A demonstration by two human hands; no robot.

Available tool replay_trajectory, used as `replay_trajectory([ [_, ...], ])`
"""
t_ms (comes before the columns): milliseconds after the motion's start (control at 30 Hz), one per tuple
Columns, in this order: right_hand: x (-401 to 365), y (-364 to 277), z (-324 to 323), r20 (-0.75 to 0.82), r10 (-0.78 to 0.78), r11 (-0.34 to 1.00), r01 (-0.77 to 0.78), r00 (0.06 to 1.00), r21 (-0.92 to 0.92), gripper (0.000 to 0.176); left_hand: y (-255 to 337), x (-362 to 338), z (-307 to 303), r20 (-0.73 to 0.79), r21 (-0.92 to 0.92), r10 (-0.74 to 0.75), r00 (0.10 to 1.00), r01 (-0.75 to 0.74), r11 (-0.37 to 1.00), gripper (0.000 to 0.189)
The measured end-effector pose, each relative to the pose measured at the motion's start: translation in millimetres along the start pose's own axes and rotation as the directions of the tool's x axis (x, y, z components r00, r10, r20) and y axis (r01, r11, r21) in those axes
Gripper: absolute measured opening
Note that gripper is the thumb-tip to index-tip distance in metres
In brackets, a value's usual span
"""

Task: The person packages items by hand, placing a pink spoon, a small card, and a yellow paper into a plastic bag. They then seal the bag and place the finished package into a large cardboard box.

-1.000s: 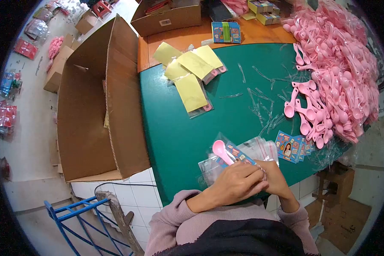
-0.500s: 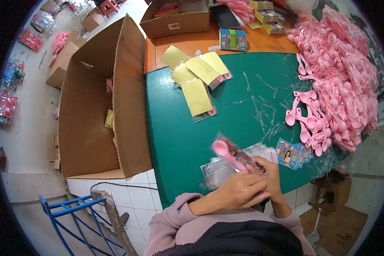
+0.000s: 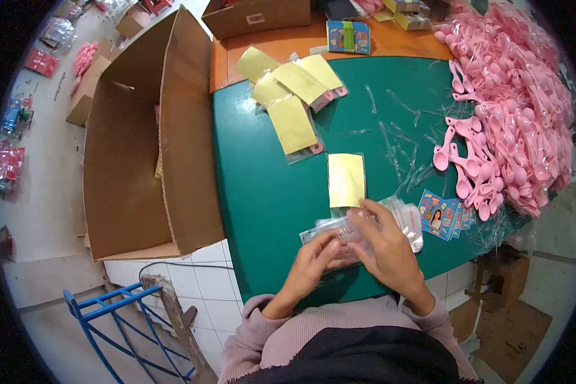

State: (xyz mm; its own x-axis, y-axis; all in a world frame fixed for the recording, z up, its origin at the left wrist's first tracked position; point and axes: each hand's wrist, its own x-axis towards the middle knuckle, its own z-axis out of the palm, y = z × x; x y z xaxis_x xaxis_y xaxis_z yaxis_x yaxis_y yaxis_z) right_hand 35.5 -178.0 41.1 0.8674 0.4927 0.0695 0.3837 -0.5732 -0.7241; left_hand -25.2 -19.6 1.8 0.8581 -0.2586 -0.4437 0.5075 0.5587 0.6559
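My left hand point(image 3: 308, 267) is pinched at the near side of some clear plastic bags point(image 3: 326, 227), its fingertips on blurred clear plastic. My right hand point(image 3: 393, 256) hovers over the same bags, thumb and fingers apart, index fingertip close to the lower edge of a yellow-backed packet point(image 3: 347, 180). That packet lies on the green table top point(image 3: 262, 205), beyond the bags. More yellow-backed packets point(image 3: 291, 121) with pink ends showing overlap farther back. Blue printed cards point(image 3: 434, 214) are fanned right of the bags. Loose pink spoons point(image 3: 470, 163) lie beyond them.
A large open cardboard box point(image 3: 192, 141) stands against the table's left side. Bagged pink spoons point(image 3: 518, 109) are heaped at the right. Clear plastic strips point(image 3: 397, 150) are scattered mid-table. A banded card stack point(image 3: 349, 37) sits at the back. A blue metal frame point(image 3: 115, 307) stands lower left.
The packet with the pink spoon has left my hands and lies yellow side up on the table. My hands have moved apart, and the right one has opened. The view has shifted slightly.
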Motion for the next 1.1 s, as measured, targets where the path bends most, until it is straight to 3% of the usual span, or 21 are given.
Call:
replay_trajectory([
  [67,-1.2,-9.4,-10.3,0.122,-0.097,0.991,0.107,0.988,-0.075,0.048,6.5,-2.9,-0.9,-0.034,0.051,-0.024,0.999,0.025,0.998,0.041],
  [233,-5.6,-17.1,-5.5,0.119,-0.135,0.983,0.148,0.984,-0.108,0.032,11.0,-13.7,-4.3,-0.054,0.133,-0.133,0.990,0.139,0.981,0.044],
  [333,-3.1,-18.3,8.0,0.127,-0.171,0.967,0.191,0.977,-0.167,0.024,14.7,-17.9,-2.8,-0.112,0.225,-0.029,0.993,0.054,0.973,0.052],
  [433,-0.2,-16.8,17.4,0.144,-0.156,0.980,0.171,0.977,-0.101,0.022,19.0,-14.1,-7.2,-0.071,0.335,0.055,0.996,-0.028,0.942,0.058],
  [500,2.7,-13.9,22.3,0.103,-0.173,0.982,0.180,0.980,-0.060,0.023,25.0,-13.7,-4.3,-0.060,0.542,0.096,0.994,-0.048,0.839,0.062],
  [533,3.9,-14.0,21.0,0.102,-0.171,0.982,0.178,0.980,-0.062,0.023,25.2,-13.2,-4.3,-0.058,0.542,0.095,0.994,-0.049,0.839,0.062],
  [600,4.5,-13.8,16.3,0.123,-0.173,0.983,0.178,0.977,-0.035,0.021,24.6,-11.9,-3.7,0.004,0.678,0.222,0.975,-0.166,0.716,0.064],
  [733,1.8,-13.8,14.0,0.152,-0.221,0.970,0.233,0.963,-0.069,0.020,22.9,-3.5,-4.0,0.054,0.724,0.289,0.956,-0.237,0.648,0.064],
  [800,0.0,-15.6,13.9,0.178,-0.329,0.927,0.353,0.927,-0.127,0.019,19.5,1.7,-3.7,-0.061,0.607,0.200,0.978,-0.123,0.785,0.061],
  [833,-0.2,-14.5,12.5,0.177,-0.327,0.927,0.352,0.928,-0.129,0.019,18.9,2.2,-1.3,-0.059,0.607,0.199,0.978,-0.123,0.785,0.061],
  [933,0.3,-7.6,-1.6,0.276,-0.389,0.907,0.418,0.879,-0.054,0.019,21.0,4.4,2.9,-0.065,0.632,0.247,0.967,-0.152,0.760,0.054],
  [1000,8.9,-5.3,-27.0,0.529,-0.559,0.827,0.389,0.638,0.405,0.016,25.7,6.7,-0.4,-0.230,0.549,0.202,0.952,-0.045,0.835,0.048],
  [1067,27.2,17.4,-52.0,0.542,-0.660,0.727,0.258,0.520,0.637,0.017,29.4,4.6,2.8,-0.212,0.487,0.153,0.965,-0.032,0.873,0.041],
  [1100,40.1,34.9,-70.0,0.552,-0.684,0.687,0.169,0.477,0.706,0.019,28.9,5.0,4.2,-0.111,0.477,0.118,0.987,-0.051,0.877,0.039],
])
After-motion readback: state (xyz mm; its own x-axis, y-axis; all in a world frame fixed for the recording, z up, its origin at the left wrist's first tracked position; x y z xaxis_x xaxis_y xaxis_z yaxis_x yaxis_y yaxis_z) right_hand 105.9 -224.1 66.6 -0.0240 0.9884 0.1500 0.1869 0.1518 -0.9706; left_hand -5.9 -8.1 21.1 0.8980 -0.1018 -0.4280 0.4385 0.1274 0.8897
